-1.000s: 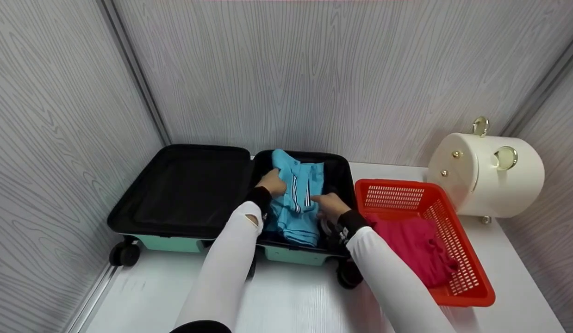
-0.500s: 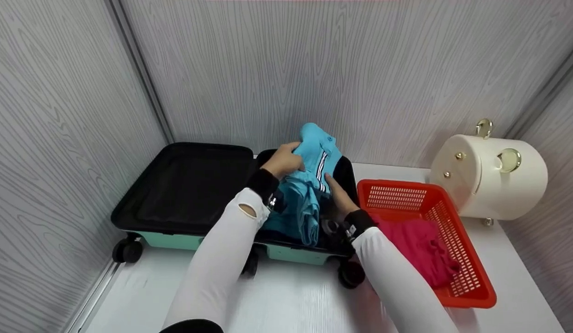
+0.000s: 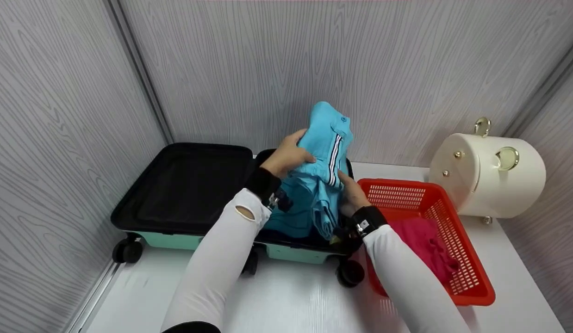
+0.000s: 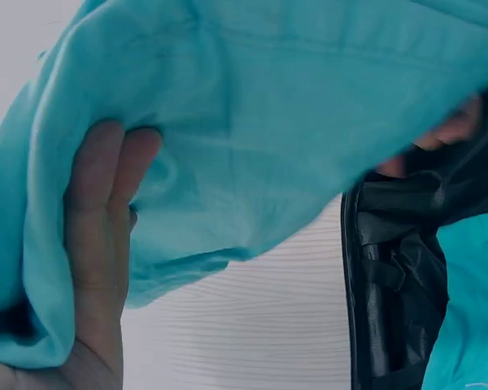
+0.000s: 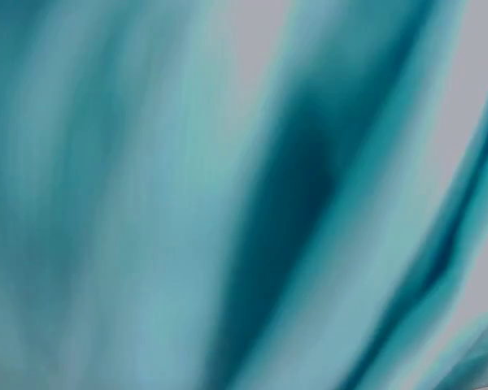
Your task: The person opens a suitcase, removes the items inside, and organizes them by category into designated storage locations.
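Observation:
A folded blue garment (image 3: 321, 138), with a button and a black-and-white striped band, is held up over the right half of a suitcase (image 3: 295, 253). My left hand (image 3: 286, 157) grips its left side, thumb in front; in the left wrist view the fingers (image 4: 98, 236) lie against the cloth. Lower on the right edge, my right hand (image 3: 353, 192) holds it with the thumb in front and the other fingers hidden. Loose folds hang below. More blue cloth (image 3: 289, 212) lies in the suitcase. Only blurred blue cloth (image 5: 146, 203) fills the right wrist view.
The suitcase's left half (image 3: 189, 189) lies open, black inside, with wheels (image 3: 127, 249) towards me. To the right stands a red plastic basket (image 3: 471, 263) with a crimson garment (image 3: 427, 245) in it. Behind that is a cream cylindrical case (image 3: 504, 180). Grey panels (image 3: 245, 69) enclose the back and sides.
Both hands have lifted the blue garment out of the suitcase, up and to the right. It now stands tilted above the suitcase rim, and blue cloth beneath it has come into view.

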